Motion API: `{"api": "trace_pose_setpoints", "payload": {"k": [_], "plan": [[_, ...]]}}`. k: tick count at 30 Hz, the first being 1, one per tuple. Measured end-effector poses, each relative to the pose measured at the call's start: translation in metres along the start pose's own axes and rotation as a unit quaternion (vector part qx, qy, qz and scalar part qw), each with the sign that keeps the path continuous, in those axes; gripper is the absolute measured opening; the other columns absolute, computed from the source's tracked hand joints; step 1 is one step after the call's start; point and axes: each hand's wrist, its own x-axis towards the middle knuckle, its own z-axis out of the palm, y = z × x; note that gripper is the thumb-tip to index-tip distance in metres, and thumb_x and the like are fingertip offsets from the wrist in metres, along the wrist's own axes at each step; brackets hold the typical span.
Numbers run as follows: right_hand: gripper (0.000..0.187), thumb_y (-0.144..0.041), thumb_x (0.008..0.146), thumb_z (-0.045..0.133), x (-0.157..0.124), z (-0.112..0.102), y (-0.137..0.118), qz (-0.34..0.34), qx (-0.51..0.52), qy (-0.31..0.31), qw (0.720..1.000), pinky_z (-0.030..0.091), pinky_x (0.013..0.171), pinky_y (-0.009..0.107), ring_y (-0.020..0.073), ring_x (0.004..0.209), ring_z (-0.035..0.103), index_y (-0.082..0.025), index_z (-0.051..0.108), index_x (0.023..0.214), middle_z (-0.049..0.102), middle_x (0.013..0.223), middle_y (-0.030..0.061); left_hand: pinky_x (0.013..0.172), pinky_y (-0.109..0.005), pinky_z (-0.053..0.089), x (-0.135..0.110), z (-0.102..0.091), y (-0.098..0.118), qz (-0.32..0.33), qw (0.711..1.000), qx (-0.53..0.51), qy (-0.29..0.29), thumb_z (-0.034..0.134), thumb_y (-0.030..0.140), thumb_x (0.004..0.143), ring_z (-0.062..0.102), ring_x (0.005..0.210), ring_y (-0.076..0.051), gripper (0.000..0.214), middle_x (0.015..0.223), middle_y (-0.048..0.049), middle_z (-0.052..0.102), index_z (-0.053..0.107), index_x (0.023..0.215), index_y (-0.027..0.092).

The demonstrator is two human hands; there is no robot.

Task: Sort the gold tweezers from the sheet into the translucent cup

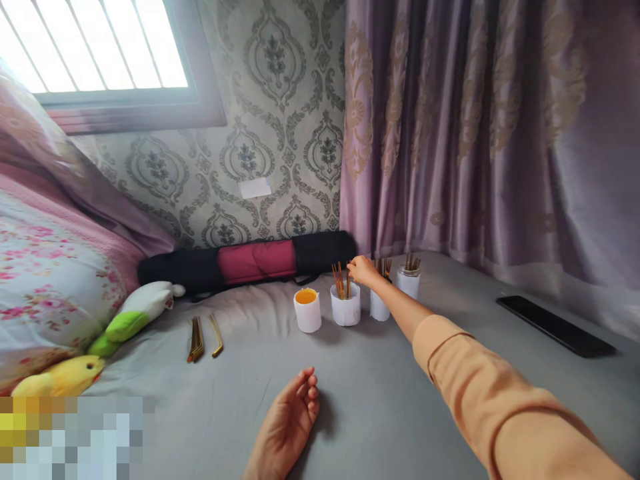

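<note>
My right hand (pixel 364 271) reaches out to a white paper-wrapped cup (pixel 346 311), its fingertips pinched on a thin brown stick (pixel 349 283) that stands at the cup's right side. Several similar reddish-brown sticks (pixel 339 283) lean in the same cup. Just left of it is another white-wrapped cup (pixel 307 317) with an orange-yellow inside. Beyond my wrist, a third white holder (pixel 379 307) with sticks is partly covered by my arm. A white-wrapped jar (pixel 409 283) holding more sticks stands to its right. My left hand (pixel 290 413) lies palm up, fingers loosely curled, with nothing in it.
On the grey sheet (pixel 240 427), a bundle of bent gold-brown sticks (pixel 196 340) and a separate bent pair (pixel 216 337) lie left. A black-and-red roll (pixel 257 261) runs along the wall. Plush toys (pixel 60 377) sit left; a black flat object (pixel 555 325) lies right.
</note>
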Motion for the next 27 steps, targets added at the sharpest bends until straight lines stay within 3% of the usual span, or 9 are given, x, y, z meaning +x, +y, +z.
{"api": "trace_pose_setpoints", "payload": {"k": [16, 27], "plan": [[0.020, -0.026, 0.079, 0.049, -0.009, -0.004, 0.001, -0.007, 0.003, 0.000, 1.000, 0.041, 0.058, 0.019, 0.0129, 0.067, 0.062, -0.015, 0.066, 0.080, 0.066, 0.081, 0.0093, 0.047, -0.017, 0.043, -0.003, 0.003, 0.000, 0.003, 1.000, -0.002, 0.005, 0.053, 0.008, 0.075, 0.052, 0.054, -0.006, 0.012, 0.070, -0.0015, 0.055, 0.053, 0.086, 0.011], [0.026, -0.026, 0.082, 0.043, -0.025, -0.026, -0.007, -0.020, -0.002, 0.028, 0.999, 0.039, 0.059, 0.018, 0.0130, 0.067, 0.061, -0.013, 0.066, 0.082, 0.066, 0.075, 0.0093, 0.048, -0.016, 0.044, -0.002, 0.005, 0.000, 0.008, 1.000, 0.009, 0.004, 0.052, 0.009, 0.076, 0.052, 0.054, -0.005, 0.012, 0.070, -0.0018, 0.056, 0.053, 0.088, 0.010]]}}
